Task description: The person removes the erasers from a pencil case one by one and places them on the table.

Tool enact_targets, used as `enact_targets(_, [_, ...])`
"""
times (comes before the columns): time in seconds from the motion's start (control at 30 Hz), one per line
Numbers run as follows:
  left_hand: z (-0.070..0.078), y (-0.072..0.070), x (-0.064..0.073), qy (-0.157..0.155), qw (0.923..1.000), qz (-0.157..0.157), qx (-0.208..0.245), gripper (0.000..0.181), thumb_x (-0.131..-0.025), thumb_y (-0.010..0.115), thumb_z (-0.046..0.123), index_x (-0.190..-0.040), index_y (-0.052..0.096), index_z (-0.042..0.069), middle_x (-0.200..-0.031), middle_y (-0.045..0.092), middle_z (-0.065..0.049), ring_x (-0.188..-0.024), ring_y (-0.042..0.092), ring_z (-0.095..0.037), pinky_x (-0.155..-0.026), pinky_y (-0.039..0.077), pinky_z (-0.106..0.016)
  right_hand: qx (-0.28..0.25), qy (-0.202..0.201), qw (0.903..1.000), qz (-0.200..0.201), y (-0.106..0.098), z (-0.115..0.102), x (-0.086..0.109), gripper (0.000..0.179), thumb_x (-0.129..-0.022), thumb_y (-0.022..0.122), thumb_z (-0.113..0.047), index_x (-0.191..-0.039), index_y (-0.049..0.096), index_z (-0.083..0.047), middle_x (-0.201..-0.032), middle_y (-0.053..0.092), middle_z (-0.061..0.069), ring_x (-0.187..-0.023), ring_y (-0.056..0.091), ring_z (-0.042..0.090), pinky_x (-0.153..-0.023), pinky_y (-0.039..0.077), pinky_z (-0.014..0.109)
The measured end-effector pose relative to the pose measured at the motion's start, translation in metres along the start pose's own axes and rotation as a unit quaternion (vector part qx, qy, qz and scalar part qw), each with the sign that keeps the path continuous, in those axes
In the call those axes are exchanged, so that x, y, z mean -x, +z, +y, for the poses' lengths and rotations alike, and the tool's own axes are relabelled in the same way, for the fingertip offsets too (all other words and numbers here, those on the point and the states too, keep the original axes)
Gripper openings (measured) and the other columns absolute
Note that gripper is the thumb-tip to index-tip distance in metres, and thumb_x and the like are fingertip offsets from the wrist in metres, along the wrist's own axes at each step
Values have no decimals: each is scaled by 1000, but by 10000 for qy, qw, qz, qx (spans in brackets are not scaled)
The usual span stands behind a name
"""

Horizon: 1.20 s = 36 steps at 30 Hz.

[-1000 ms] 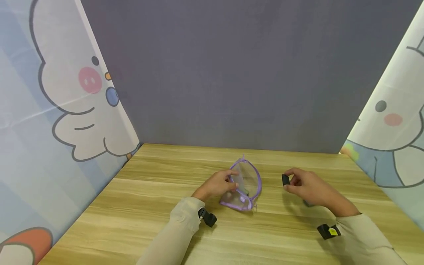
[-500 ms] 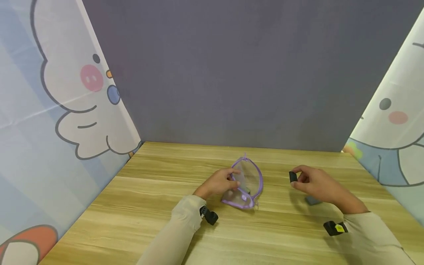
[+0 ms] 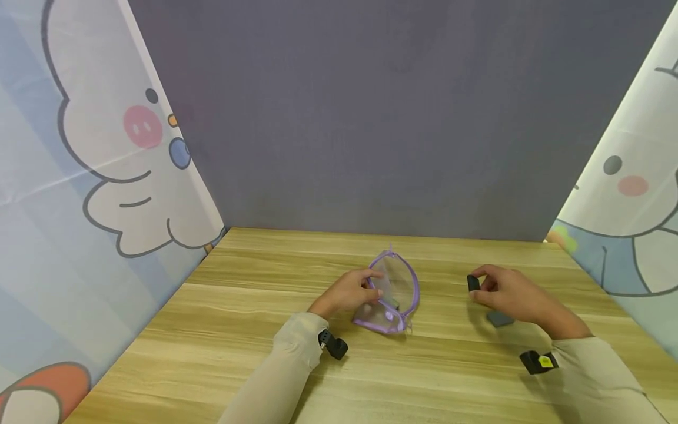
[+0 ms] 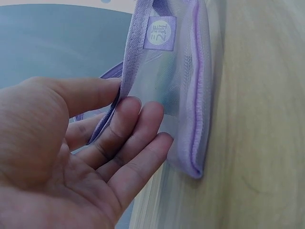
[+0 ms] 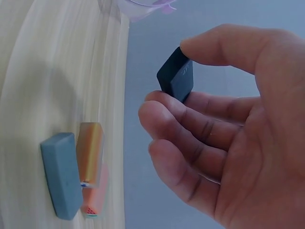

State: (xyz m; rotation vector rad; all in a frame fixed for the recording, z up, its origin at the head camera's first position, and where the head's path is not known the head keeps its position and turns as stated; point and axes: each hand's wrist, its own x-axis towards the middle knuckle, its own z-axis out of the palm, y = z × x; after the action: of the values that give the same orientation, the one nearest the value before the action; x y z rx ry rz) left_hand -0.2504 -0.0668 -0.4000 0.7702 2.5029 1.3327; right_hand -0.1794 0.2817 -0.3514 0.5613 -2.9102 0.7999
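Note:
A see-through mesh pouch with purple trim (image 3: 415, 291) stands gaping on the table. My left hand (image 3: 346, 291) pinches its near-left rim between thumb and index finger. The left wrist view shows the pouch's purple label (image 4: 160, 33) and a faint greenish thing behind the mesh. To the right, my right hand (image 3: 508, 297) holds a small black eraser (image 5: 177, 76) by its ends above the table, apart from the pouch. Below that hand lie a grey-blue eraser (image 5: 62, 176), an orange eraser (image 5: 90, 150) and a pink one (image 5: 95, 193), partly hidden behind the others.
The wood-grain table (image 3: 212, 353) ends at a dark grey panel (image 3: 371, 118) behind. Printed cartoon curtains (image 3: 116, 176) flank both sides. Each wrist wears a black strapped camera (image 3: 333, 346).
My right hand has drifted right with the black eraser, and the grey-blue eraser beneath has come into fuller view. The left hand keeps its hold on the pouch rim.

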Motion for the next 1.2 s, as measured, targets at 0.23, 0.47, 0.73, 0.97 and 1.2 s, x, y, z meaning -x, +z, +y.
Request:
enact_targets(0.23, [-1,1,0,34,9999,-32,130,47,-94,70,16,-139,59,9,-82,66,-3,-74,66,-20,-68,51,-29,114,117,9998,-102,0,6,0,45,-94,71,-25,-124,59,5,-85,64,-5,-73,60,9,-64,49,30])
enact_targets(0.47, [0,1,1,58,9994,-44,350,45,-93,69,12,-137,60,5,-83,65,-5,-75,68,-23,-69,54,-32,120,173,9996,-198,2,6,2,45,-93,72,-26,-123,59,6,-86,63,-3,-75,59,11,-63,49,32])
enact_targets(0.73, [1,2,3,51,9994,-31,352,44,-94,69,12,-137,60,5,-84,65,-5,-75,69,-24,-70,56,-36,131,188,9992,-330,1,7,3,44,-93,72,-24,-123,59,6,-85,62,-3,-73,58,11,-63,48,32])
enact_targets(0.97, [0,2,3,58,9993,-32,363,44,-94,69,13,-137,60,5,-84,65,-5,-75,69,-23,-71,56,-37,105,197,9987,-465,2,8,4,47,-93,72,-26,-124,58,7,-86,61,-2,-73,56,12,-62,47,32])
enact_targets(1.2, [0,2,2,54,9991,-38,416,44,-94,69,12,-137,60,5,-84,65,-6,-75,69,-24,-71,56,-38,65,153,9980,-614,2,9,4,46,-92,73,-24,-123,59,7,-86,61,-2,-72,56,12,-62,47,32])
